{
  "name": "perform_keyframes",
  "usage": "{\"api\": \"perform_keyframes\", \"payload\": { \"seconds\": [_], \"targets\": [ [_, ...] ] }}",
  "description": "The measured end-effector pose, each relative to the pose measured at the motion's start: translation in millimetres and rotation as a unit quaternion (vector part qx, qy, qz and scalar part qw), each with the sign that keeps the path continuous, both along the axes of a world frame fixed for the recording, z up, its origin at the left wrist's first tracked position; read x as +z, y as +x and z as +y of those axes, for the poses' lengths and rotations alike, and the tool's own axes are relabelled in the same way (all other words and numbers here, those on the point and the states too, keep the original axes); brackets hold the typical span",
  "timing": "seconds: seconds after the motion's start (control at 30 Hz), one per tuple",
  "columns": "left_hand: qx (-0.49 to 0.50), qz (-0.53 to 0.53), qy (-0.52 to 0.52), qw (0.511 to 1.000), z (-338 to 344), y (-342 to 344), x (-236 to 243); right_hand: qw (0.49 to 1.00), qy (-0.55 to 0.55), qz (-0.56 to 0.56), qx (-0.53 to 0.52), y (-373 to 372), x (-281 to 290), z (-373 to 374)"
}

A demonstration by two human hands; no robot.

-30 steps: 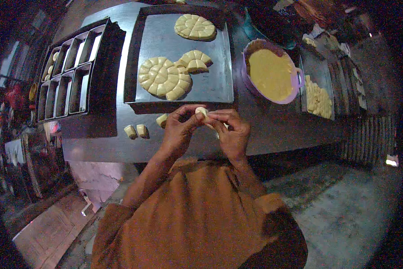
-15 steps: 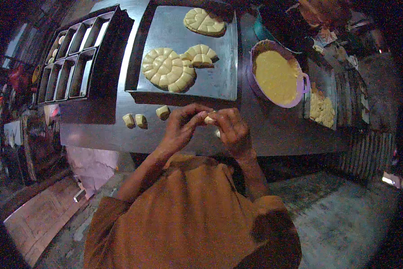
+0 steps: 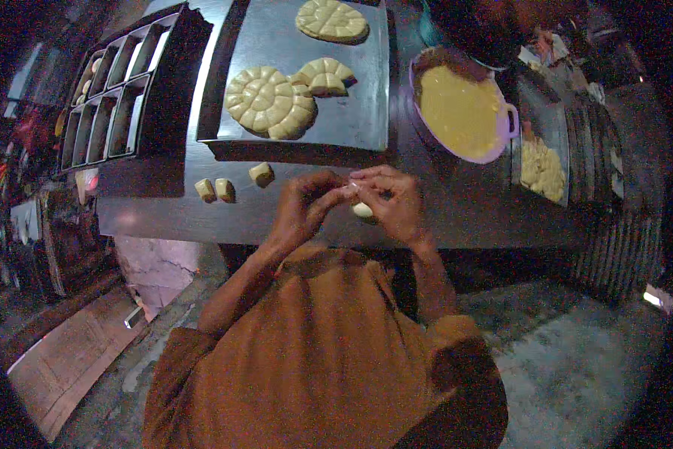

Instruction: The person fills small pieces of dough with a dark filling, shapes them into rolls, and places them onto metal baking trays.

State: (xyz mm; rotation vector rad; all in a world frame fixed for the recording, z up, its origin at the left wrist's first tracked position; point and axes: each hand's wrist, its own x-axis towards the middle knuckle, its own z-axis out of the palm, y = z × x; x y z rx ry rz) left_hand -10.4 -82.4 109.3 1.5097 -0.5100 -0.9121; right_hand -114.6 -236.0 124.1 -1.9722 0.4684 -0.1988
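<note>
My left hand [image 3: 306,203] and my right hand [image 3: 395,203] meet over the near side of the table, fingertips pinched together on a small piece of dough, mostly hidden by the fingers. Just below my right fingers, a smooth pale dough ball [image 3: 363,210] shows near the table's front edge. Left of my hands lie a cut dough piece [image 3: 262,174] and a pair of dough pieces [image 3: 215,190]. Beyond them, a metal baking tray [image 3: 366,116] carries a large round of dough segments [image 3: 269,101], a smaller part-round [image 3: 327,76] touching it, and another round [image 3: 332,20] farther back.
Joined loaf tins [image 3: 112,97] stand at the left, a few with pale dough inside. At the right are a purple handled tub [image 3: 510,123] of yellow mixture [image 3: 460,108] and a heap of dough [image 3: 542,170]. The dark table's front edge [image 3: 494,248] runs before me.
The whole view has shifted, so the table's things sit higher in the picture. My fingers have moved on the held dough, now more covered; the dough ball below my right hand shows more.
</note>
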Motion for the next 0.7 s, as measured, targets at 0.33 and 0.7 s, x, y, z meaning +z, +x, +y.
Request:
{"api": "perform_keyframes", "payload": {
  "seconds": [0.33,0.7],
  "targets": [
    [0.003,-0.023,-0.147,0.989,-43,-23,-4,0.992,0.109,0.063,-0.029,-31,-10,-43],
    [0.007,0.228,-0.233,0.946,-56,-25,-40,0.988,0.132,0.076,-0.013,-53,-19,-47]
  ]
}}
